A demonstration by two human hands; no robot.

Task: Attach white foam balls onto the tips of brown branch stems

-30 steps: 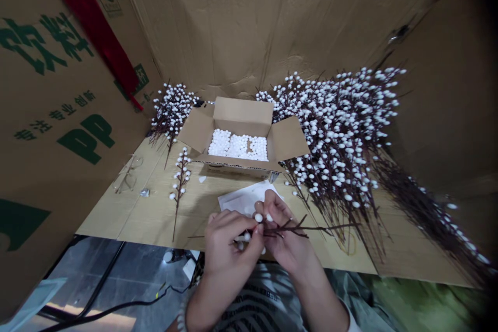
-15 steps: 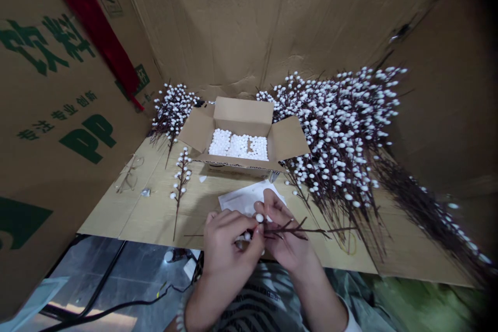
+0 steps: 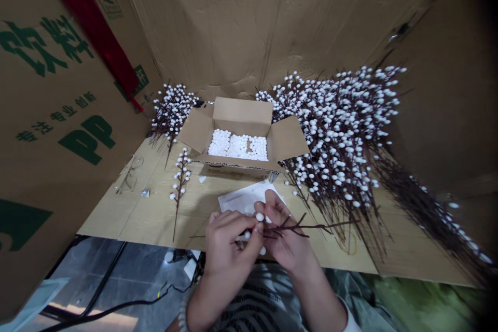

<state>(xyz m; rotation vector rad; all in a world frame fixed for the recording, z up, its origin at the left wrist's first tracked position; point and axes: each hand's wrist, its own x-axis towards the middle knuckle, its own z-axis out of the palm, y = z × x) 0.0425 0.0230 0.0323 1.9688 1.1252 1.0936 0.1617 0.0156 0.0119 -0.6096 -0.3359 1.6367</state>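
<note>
Soft, even light casts faint shadows; wide-lens distortion bends the cardboard walls (image 3: 272,21), with dark right corners.

Worktop (image 3: 116,218) was surfaced with flattened cardboard. Lying on it: open cardboard box (image 3: 243,161) holding white foam balls (image 3: 238,146), single berry stem (image 3: 180,187), large pile of berry stems (image 3: 334,155), white paper sheet (image 3: 245,198), glasses (image 3: 127,176), small foil scrap (image 3: 145,193).

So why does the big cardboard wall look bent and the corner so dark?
In the head view, a very wide lens seems to bend the cardboard wall, and the top right corner fades to black.
</note>
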